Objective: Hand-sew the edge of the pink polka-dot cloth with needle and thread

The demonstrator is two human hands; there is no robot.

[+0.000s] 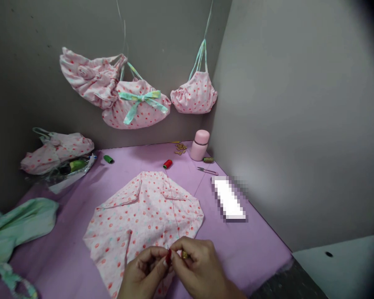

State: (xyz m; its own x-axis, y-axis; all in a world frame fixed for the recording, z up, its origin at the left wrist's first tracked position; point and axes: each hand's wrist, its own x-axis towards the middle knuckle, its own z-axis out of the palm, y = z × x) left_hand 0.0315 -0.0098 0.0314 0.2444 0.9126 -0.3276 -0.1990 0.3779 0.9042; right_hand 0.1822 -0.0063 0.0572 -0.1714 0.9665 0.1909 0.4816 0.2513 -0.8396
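At the near edge of a lilac counter [252,249], the left hand [145,272] pinches a small red item [168,257], too small to identify, between thumb and fingertips, while the right hand [199,261], wearing a gold ring [185,255], closes its fingertips against it from the other side. This close, tight pinch should hold the tiny piece steady. A pink flower-print cloth [146,207] lies flat directly beneath both hands, with a red thread spool [167,164] beyond it.
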